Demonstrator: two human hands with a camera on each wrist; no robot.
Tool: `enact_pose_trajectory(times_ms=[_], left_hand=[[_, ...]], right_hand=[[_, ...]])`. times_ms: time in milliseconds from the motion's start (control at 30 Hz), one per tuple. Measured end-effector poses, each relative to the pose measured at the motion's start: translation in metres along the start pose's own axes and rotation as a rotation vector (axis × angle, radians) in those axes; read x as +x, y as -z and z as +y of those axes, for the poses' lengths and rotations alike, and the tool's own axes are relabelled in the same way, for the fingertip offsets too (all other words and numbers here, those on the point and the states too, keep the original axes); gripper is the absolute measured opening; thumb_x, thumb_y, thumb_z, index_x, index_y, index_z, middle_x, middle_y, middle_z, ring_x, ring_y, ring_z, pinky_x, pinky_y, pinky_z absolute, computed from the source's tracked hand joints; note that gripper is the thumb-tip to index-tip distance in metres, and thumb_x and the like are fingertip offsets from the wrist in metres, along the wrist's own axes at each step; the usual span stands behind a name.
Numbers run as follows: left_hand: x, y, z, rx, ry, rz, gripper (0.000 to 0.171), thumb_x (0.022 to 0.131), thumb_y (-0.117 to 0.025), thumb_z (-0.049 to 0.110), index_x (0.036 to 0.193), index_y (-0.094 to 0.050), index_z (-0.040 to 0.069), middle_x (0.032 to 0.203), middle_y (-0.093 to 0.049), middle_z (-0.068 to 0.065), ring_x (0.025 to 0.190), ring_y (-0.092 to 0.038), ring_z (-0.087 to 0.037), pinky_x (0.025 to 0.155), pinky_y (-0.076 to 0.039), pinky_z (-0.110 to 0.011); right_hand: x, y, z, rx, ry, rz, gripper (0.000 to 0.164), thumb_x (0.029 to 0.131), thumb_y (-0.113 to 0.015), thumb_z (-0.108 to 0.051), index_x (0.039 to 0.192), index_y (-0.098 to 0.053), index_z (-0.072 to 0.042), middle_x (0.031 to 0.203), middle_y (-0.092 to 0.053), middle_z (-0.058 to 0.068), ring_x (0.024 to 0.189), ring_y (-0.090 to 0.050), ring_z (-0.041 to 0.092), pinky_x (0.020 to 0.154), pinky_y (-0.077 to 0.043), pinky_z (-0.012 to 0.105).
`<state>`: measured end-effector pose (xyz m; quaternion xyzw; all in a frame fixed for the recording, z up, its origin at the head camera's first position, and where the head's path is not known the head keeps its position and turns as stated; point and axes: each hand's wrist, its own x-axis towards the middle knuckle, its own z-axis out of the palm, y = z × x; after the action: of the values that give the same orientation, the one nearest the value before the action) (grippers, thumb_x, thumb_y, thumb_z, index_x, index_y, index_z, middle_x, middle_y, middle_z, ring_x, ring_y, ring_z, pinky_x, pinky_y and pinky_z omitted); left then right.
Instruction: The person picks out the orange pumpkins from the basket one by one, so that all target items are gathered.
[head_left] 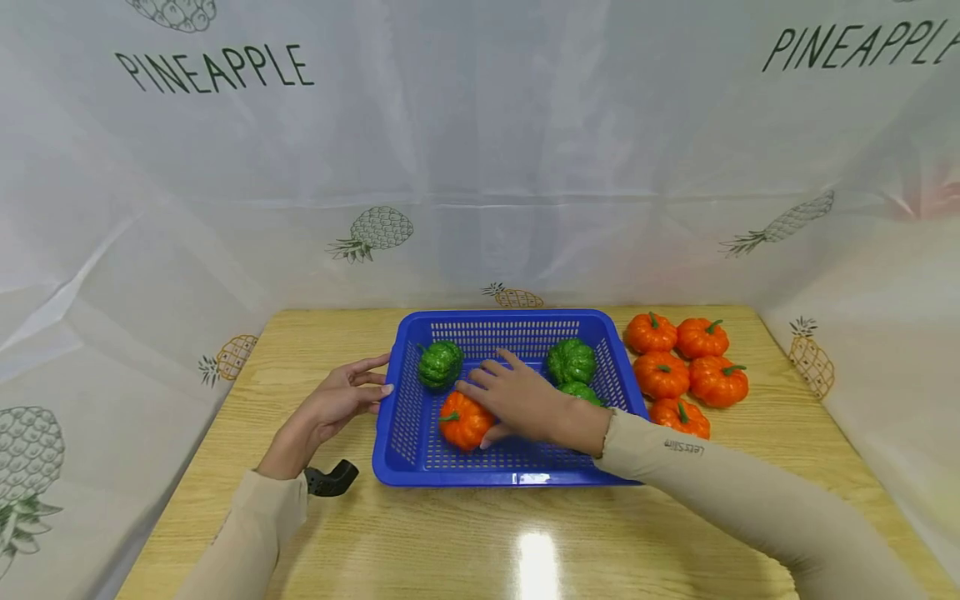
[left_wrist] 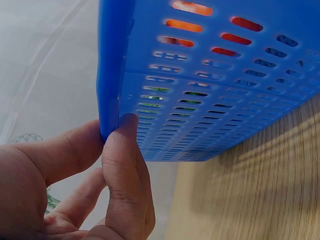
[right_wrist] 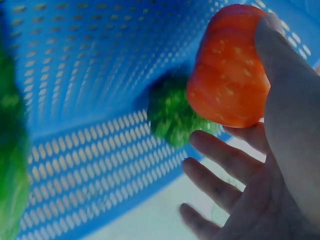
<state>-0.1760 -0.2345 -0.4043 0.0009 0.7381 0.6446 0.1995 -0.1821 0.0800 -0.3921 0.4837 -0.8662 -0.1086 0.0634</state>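
Inside the blue plastic basket (head_left: 517,479), my right hand (head_left: 521,402) holds a small orange pumpkin (head_left: 463,423) between thumb and index finger. The right wrist view shows its other fingers spread apart, off the orange pumpkin (right_wrist: 230,70). At the basket's left side, my left hand (head_left: 341,398) pinches the rim (left_wrist: 111,70) between thumb and fingers. A green pumpkin (head_left: 440,365) lies in the basket's back left, just behind the orange one. Two more green pumpkins, one at the back (head_left: 572,362) and one partly hidden by my right wrist (head_left: 581,392), lie on the right side.
Several orange pumpkins (head_left: 663,375) sit close together on the wooden table (head_left: 420,542), right against the basket's right side. A white sheet (head_left: 480,150) printed with pineapples hangs behind the table. The black device (head_left: 332,479) is by my left wrist.
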Motion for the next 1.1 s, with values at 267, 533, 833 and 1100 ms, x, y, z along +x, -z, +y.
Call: enact_pose_trajectory(times_ms=[267, 533, 833, 1100], left_hand=[[0.001, 0.000, 0.000, 0.015, 0.000, -0.009, 0.068, 0.106, -0.060, 0.000, 0.167, -0.028, 0.001, 0.126, -0.061, -0.014, 0.088, -0.069, -0.011, 0.081, -0.061, -0.028], [0.002, 0.000, -0.001, 0.022, -0.002, -0.018, 0.070, 0.106, -0.060, 0.001, 0.167, -0.026, 0.002, 0.133, -0.059, -0.019, 0.088, -0.069, -0.011, 0.081, -0.061, -0.028], [0.002, 0.002, -0.002, 0.037, -0.007, -0.018, 0.070, 0.106, -0.061, 0.002, 0.167, -0.027, 0.002, 0.133, -0.060, -0.018, 0.091, -0.070, -0.011, 0.082, -0.061, -0.028], [0.000, 0.000, 0.000, 0.045, 0.000, -0.014, 0.070, 0.106, -0.061, 0.002, 0.167, -0.027, 0.001, 0.134, -0.060, -0.019, 0.090, -0.070, -0.010, 0.082, -0.061, -0.028]], right_hand=[[-0.038, 0.019, 0.024, 0.006, -0.070, 0.093, 0.090, 0.090, -0.067, -0.069, 0.157, -0.053, -0.011, 0.158, -0.053, 0.012, 0.146, -0.049, 0.035, 0.125, -0.032, 0.058], [-0.088, 0.025, 0.042, 0.027, -0.166, 0.221, 0.096, 0.083, -0.076, -0.066, 0.156, -0.053, -0.007, 0.155, -0.056, 0.013, 0.143, -0.052, 0.036, 0.125, -0.033, 0.056], [-0.144, 0.014, 0.060, 0.057, -0.240, 0.364, 0.094, 0.099, -0.035, -0.077, 0.154, -0.054, -0.004, 0.149, -0.061, 0.018, 0.136, -0.056, 0.041, 0.117, -0.040, 0.061], [-0.189, -0.001, 0.075, 0.088, -0.379, 0.435, 0.100, 0.096, -0.029, -0.082, 0.150, -0.057, -0.002, 0.141, -0.065, 0.019, 0.128, -0.057, 0.043, 0.111, -0.041, 0.063]])
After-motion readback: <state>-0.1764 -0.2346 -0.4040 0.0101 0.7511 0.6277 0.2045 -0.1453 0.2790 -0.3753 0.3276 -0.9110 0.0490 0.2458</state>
